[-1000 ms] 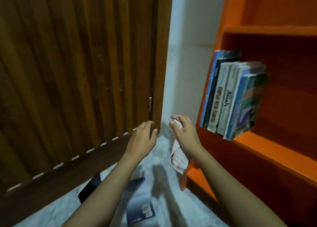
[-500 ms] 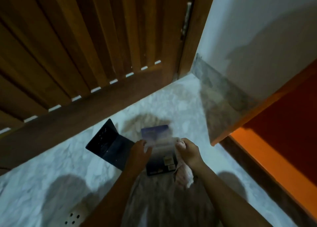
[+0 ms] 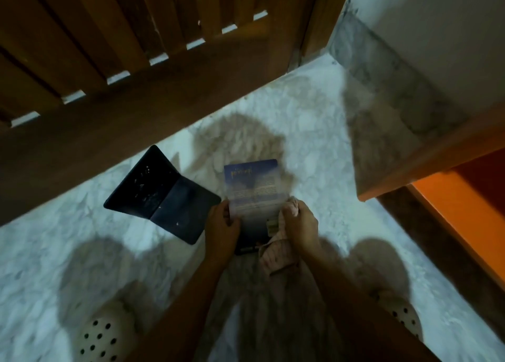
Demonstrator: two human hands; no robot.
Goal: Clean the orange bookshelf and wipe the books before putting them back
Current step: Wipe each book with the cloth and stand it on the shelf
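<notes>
My left hand (image 3: 222, 225) and right hand (image 3: 299, 226) hold the blue book (image 3: 252, 195); the right also holds my cloth (image 3: 276, 255). The cloth could slip off at 6 o'clock.

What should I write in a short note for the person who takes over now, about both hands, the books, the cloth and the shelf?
Left hand: grips the left edge of the blue book, low over the marble floor.
Right hand: holds the striped cloth against the book's right edge.
Dark open book: lies face down on the floor, left of the blue one, specks on its cover.
Orange bookshelf: at the right; only its lower edge shows.
Done: cannot tell if the blue book is wiped.
Left: wipe both floor books and put them back on the shelf.
</notes>
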